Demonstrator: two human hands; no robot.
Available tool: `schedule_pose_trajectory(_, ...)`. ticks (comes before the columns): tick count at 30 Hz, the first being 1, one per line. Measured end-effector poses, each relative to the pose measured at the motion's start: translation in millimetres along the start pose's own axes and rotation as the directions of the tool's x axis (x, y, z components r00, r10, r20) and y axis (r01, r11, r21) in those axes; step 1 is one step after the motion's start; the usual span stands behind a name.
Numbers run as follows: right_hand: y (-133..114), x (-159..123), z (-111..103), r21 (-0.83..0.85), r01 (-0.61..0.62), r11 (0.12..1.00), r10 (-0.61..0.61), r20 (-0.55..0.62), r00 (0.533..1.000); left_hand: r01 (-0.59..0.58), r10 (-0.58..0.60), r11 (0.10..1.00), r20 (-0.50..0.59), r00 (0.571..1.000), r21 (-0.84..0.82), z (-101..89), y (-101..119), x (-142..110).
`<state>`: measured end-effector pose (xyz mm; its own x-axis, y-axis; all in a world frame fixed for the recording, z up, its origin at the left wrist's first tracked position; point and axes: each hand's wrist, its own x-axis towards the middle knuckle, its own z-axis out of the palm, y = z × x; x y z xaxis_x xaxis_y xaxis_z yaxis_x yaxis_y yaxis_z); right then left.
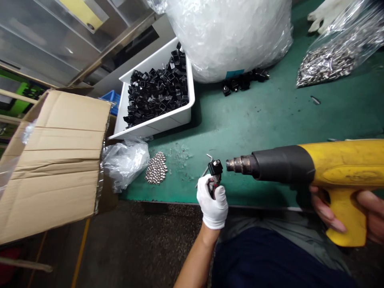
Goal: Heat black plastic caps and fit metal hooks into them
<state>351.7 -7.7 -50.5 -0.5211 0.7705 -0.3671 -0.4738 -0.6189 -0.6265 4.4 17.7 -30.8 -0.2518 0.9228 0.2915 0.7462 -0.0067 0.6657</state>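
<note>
My left hand (212, 202), in a white glove, is closed around pliers (213, 185) whose jaws hold a small black plastic piece (216, 166) above the green table's front edge. My bare right hand (348, 212) grips the yellow handle of a heat gun (303, 164). The gun's metal nozzle (240, 165) points left at the black piece, a short gap away.
A white bin (157, 124) full of black plastic pieces stands at the back left. Steel balls (156, 168) lie beside a crumpled bag (124, 162). A cardboard box (54, 164) hangs off the left. A large clear bag (231, 36) and a bag of metal parts (330, 62) sit behind.
</note>
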Motion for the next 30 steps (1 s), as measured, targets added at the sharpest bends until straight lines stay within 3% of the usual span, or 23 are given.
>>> schedule_pose_trajectory(5,-2.4,0.5,-2.1,-0.011,0.005,1.0,-0.005,0.021,1.0,-0.014,0.014,1.0,0.003,1.0,0.015,0.1,0.8,0.5)
schedule_pose_trajectory(16,-2.8,-0.4,4.8,0.025,0.003,1.0,-0.001,-0.067,0.998,-0.017,0.017,1.0,0.009,1.0,0.0,0.2,0.4,0.2)
schedule_pose_trajectory(21,-2.7,-0.7,4.7,0.034,-0.003,0.999,0.004,-0.018,1.0,-0.028,0.028,1.0,0.009,1.0,0.008,0.5,-0.4,-0.4)
schedule_pose_trajectory(25,-2.9,-2.4,4.7,0.094,-0.003,0.996,0.01,-0.073,0.997,-0.052,0.052,0.999,0.003,0.999,0.014,0.4,0.0,0.2)
schedule_pose_trajectory(30,-5.4,-2.0,3.1,0.095,-0.039,0.995,0.039,-0.001,0.999,-0.076,0.076,0.997,-0.006,0.997,-0.011,1.9,0.7,1.7)
